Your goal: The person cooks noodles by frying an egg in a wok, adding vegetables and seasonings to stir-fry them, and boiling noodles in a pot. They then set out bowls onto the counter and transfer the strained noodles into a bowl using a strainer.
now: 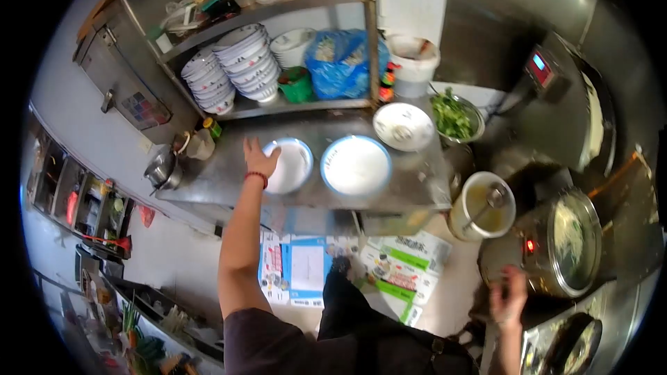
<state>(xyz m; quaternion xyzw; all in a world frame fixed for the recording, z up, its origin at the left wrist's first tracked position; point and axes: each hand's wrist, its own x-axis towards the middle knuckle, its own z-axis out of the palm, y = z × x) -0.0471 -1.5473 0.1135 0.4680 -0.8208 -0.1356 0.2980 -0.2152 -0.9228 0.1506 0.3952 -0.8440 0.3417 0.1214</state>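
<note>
My left hand (261, 159) reaches over the steel counter with its fingers spread, at the left rim of a white bowl with a blue edge (290, 167). Whether it touches that rim I cannot tell. Just right of this bowl stands a second, larger blue-edged white bowl (356, 165). My right hand (509, 296) is low on the right, beside the large steel pot (575, 243); its fingers are blurred, and I cannot make out anything in them.
A white dish (404, 127) and a bowl of leafy greens (455, 117) stand at the counter's right end. A bucket of liquid (482, 206) holds a ladle (497, 196). Stacked bowls (249, 62) fill the shelf. Flattened cardboard (406, 274) lies on the floor.
</note>
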